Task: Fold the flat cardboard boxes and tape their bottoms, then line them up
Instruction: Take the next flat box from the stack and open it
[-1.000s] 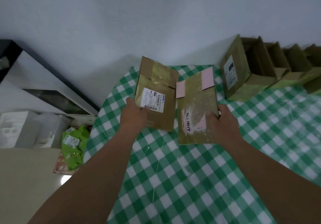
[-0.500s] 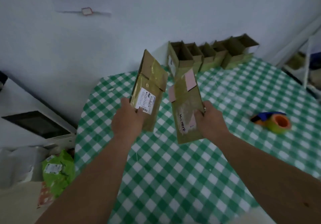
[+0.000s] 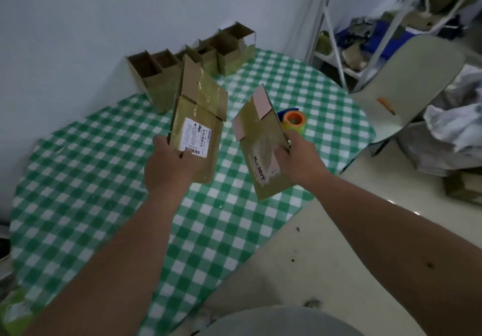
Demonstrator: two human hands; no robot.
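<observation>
I hold two flattened cardboard boxes above the green checked table. My left hand grips the lower edge of a flat box with a white shipping label; its flaps point up and away. My right hand grips the right edge of a second flat box with pink flaps and printed letters. The two boxes are apart, with a gap between them. A row of several folded open boxes stands along the wall at the back. A roll of tape with an orange core lies on the table behind the right box.
A pale chair stands to the right of the table, with a white metal rack full of clutter behind it. White bags and a cardboard piece lie on the floor at the right.
The two flat boxes have moved apart from each other. My view has swung to the right, bringing the chair, rack and tape roll into sight.
</observation>
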